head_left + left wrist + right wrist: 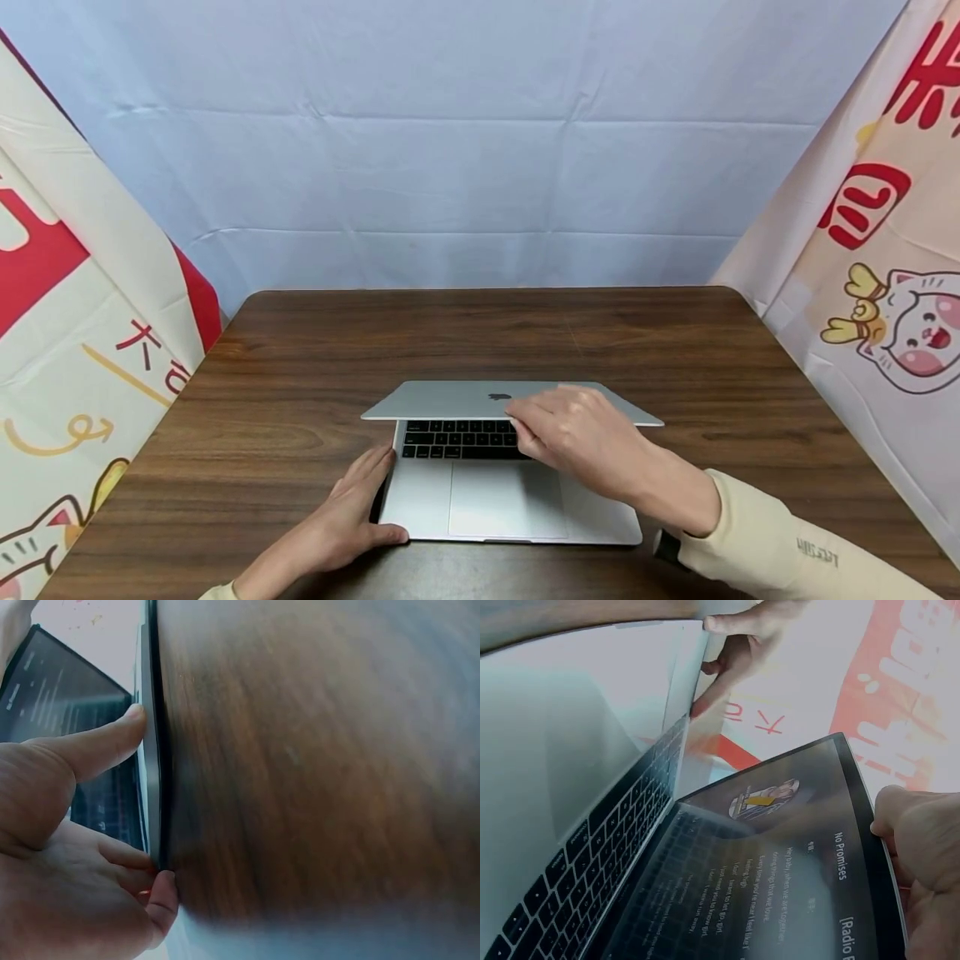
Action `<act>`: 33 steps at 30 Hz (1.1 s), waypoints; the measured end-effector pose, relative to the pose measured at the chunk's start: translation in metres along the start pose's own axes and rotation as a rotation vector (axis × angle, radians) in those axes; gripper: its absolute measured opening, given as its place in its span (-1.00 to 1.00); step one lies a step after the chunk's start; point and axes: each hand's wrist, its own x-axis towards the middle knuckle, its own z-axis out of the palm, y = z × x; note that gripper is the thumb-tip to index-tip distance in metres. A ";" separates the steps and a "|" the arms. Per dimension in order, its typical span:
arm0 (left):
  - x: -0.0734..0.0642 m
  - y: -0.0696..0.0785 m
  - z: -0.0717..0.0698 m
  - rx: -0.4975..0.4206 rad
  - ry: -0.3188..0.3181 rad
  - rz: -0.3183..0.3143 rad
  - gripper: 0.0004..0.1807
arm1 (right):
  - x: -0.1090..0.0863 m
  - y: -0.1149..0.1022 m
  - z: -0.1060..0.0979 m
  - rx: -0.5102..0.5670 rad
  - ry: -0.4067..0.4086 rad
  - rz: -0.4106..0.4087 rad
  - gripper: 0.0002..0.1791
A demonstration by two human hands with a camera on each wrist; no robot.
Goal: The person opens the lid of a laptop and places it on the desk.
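A silver laptop [416, 500] lies on the table with its lid [450, 402] partly raised, leaning forward over the black keyboard [457, 439]. My right hand [585, 437] pinches the lid's upper edge right of the logo, thumb on the screen side. White song lyrics show on the lit screen [780, 855] in the right wrist view. At the base's front left corner my left hand [345, 508] holds on, thumb on the front edge and fingers along the left side. The lid covers the rear keys in the head view.
The brown wooden table [300, 342] stretches behind and beside the laptop. A pale cloth [450, 167] hangs behind it, with printed cloths [885, 250] at both sides. A small dark device [666, 547] sits below my right wrist.
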 end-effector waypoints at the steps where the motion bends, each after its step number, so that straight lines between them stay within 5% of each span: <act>1: 0.000 0.000 0.000 -0.004 -0.002 -0.003 0.17 | 0.000 0.001 -0.001 0.002 -0.003 0.004 -0.59; 10: -0.001 0.005 0.002 0.000 0.022 -0.017 0.12 | 0.009 0.010 -0.005 0.054 -0.039 0.071 -0.86; 33: 0.002 0.013 0.007 0.013 0.061 -0.079 0.08 | 0.033 0.042 -0.013 0.124 -0.136 0.204 -0.81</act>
